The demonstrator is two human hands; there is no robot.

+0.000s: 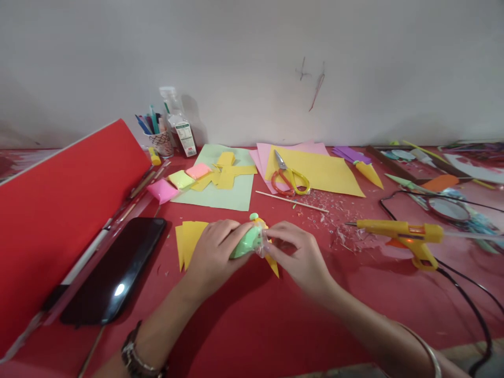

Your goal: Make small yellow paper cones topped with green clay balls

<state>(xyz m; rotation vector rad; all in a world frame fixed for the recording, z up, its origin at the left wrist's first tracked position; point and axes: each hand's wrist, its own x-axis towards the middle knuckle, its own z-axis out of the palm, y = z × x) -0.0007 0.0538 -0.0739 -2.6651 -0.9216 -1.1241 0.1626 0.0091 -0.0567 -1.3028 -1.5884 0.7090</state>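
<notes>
Head view question: what've you got going on there?

"Squishy green packet point(244, 243), up between my two hands over the near part of the red table point(260, 320). My left hand point(214, 245) is wrapped round the fuller end, and my right hand point(305, 252) has the clear plastic point(261, 247) at the other end pinched between thumb and fingers. Can't tell if the underside touches the table, since my fingers cover it."

"OK, and what's right next to it?"

"Small green blob point(253, 216) just past the packet. Some yellow paper pieces point(191, 234) poke out beside my left hand, and there's a pointed yellow piece point(273, 268) below my right fingertips."

"Rest of the mess?"

"Lol, yeah. Yellow glue gun point(397, 231) off to the right, nozzle facing left. Black phone point(114, 270) lying on my left, near a big red panel point(74, 210). Further back, three little packets point(181, 179) in a row: pink, pale yellow, coral. Scissors point(284, 176) partly on a yellow sheet point(326, 169), with a thin stick point(291, 201) lying on the near side of them and shavings point(348, 236) scattered around to the right."
</notes>
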